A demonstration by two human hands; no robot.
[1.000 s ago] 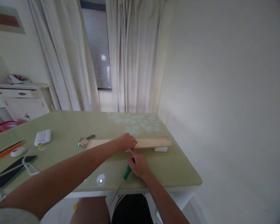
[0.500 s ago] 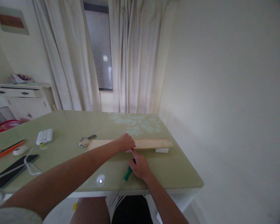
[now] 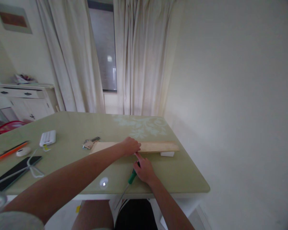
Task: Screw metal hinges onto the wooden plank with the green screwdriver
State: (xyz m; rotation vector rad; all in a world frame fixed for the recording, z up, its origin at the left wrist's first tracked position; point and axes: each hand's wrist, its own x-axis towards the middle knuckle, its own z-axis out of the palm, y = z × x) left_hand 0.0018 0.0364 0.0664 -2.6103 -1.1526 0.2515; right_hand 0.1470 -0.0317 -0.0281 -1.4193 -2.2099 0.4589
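Note:
A pale wooden board lies crosswise on the table, raised on a white block near its right end. My left hand rests over the board's middle, its fingers curled at the front edge. Whatever lies under that palm is hidden. In my right hand is a screwdriver with a green and black handle, its shaft slanting down past the table's front edge. The right index finger stretches forward and reaches the board's front edge just below the left fingers.
Several small metal pieces lie by the board's left end. Further left are a white case, an orange and black tool, a white round object, a dark phone and a white cable. A wall stands right.
The view has shifted slightly. Both hands stay at the board, and the left hand now covers the small light piece that showed beneath it. The screwdriver remains in my right hand.

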